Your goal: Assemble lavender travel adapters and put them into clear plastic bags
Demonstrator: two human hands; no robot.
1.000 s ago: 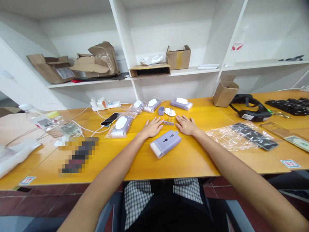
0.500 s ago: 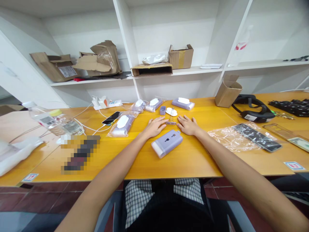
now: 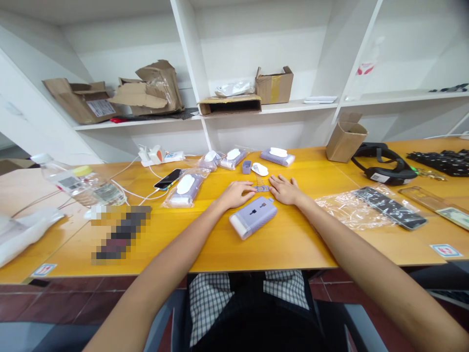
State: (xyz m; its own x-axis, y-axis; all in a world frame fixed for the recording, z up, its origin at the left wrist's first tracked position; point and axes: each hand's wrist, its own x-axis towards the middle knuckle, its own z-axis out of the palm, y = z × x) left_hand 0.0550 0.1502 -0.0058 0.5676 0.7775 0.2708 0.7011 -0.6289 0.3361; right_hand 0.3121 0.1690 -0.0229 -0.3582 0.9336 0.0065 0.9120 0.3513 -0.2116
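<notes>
A small purple plastic piece [image 3: 262, 188] with thin coil springs standing on it lies between my two hands. My left hand [image 3: 237, 194] rests palm down on the table, fingers slightly bent, the tips at or beside the piece's left end. On the other side, my right hand [image 3: 286, 189] lies flat with its fingers stretched out, fingertips close to the right end. Nearer to me is a purple box-shaped dispenser [image 3: 253, 217], tilted at an angle, with two dark slots on top and a white end. Behind the springs are a white oval lid [image 3: 260, 169] and a small purple cup [image 3: 246, 167].
Several purple dispensers, one bagged [image 3: 185, 188] at left and another [image 3: 277, 156] behind, stand around. A phone [image 3: 168, 179] with cables and bottles [image 3: 98, 188] are left. Right are a brown carton [image 3: 346, 139], a black headset [image 3: 384, 166] and clear plastic wrap [image 3: 340, 210].
My left hand's fingers have drawn in and bent a little. The purple spring piece has shifted or turned slightly, showing more of its frame. My right hand has hardly moved.
</notes>
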